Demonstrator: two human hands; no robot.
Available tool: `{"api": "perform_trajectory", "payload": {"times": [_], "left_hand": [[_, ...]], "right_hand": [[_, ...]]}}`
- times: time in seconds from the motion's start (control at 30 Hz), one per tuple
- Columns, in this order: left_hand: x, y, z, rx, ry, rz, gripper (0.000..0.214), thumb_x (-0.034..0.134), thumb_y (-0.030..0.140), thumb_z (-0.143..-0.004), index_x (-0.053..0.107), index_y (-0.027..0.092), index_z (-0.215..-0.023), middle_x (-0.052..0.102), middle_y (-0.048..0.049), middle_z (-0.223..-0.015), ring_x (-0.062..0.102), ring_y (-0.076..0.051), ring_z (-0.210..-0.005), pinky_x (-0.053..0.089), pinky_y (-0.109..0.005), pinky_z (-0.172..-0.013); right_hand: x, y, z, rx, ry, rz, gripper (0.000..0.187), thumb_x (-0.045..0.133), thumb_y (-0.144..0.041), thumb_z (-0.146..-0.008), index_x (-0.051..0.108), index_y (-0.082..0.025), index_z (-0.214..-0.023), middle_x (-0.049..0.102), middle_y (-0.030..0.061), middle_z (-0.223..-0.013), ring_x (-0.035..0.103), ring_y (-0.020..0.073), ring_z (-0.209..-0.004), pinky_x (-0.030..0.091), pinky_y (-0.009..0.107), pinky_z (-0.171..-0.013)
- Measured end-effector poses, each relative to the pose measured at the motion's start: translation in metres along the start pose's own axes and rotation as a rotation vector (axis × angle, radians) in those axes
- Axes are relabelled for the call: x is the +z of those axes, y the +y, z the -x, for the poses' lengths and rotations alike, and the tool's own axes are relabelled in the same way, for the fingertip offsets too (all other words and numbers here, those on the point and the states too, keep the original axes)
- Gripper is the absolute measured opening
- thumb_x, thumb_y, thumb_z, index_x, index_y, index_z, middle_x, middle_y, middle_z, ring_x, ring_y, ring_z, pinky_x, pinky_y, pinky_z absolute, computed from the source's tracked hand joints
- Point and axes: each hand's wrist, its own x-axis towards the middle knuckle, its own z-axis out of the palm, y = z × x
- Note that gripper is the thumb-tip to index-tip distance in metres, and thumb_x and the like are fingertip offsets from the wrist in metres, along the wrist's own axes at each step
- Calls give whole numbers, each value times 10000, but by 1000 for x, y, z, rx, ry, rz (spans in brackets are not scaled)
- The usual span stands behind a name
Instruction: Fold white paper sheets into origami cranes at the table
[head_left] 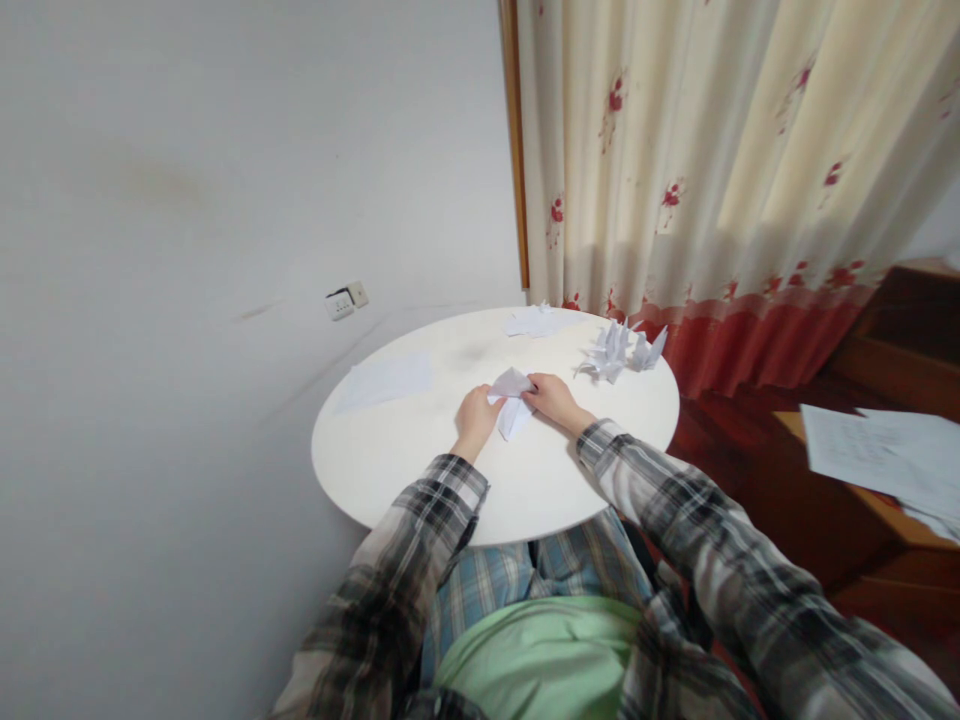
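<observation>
Between my two hands is a partly folded piece of white paper (511,384), its lower part pointing toward me over the round white table (420,450). My left hand (475,414) pinches its left edge, fingers closed. On the opposite edge, my right hand (553,397) also grips the paper between thumb and fingers. The fingertips are partly hidden behind the folds. To the right of my right hand stands a cluster of folded paper cranes (611,350) with pointed wings.
Flat white sheets (390,380) lie at the table's left, and more paper (541,321) lies at its far edge. A wall with a socket (340,306) borders the left. A flowered curtain (690,150) hangs behind. Papers (885,450) rest on wooden furniture at right.
</observation>
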Motion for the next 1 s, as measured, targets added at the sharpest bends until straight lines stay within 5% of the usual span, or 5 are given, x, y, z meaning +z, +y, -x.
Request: {"api": "perform_trajectory", "payload": {"times": [0.6,0.77,1.0], "left_hand": [[-3,2,2,-132,-14,-5,284,487,449,-767,561,213,-906,655,-56,-876,596,-190,-791,327,-244,-543],[-5,4,2,-159,-35,-22,390,504,530,-727,540,211,-948,655,-69,-868,604,-214,-801,360,-254,-558],[-7,7,3,-142,-84,-11,313,521,527,-719,564,221,-763,654,-34,-794,602,-193,-762,379,-254,-571]], "right_hand": [[1,0,1,-103,73,-56,136,486,-234,-775,598,-158,-785,607,30,-762,496,133,-693,305,212,-626],[-2,0,1,-25,102,2,139,473,-217,-770,600,-167,-797,615,36,-797,509,141,-733,312,218,-635],[-4,1,2,105,118,60,153,460,-195,-761,597,-167,-824,630,47,-843,529,149,-779,317,228,-651]]}}
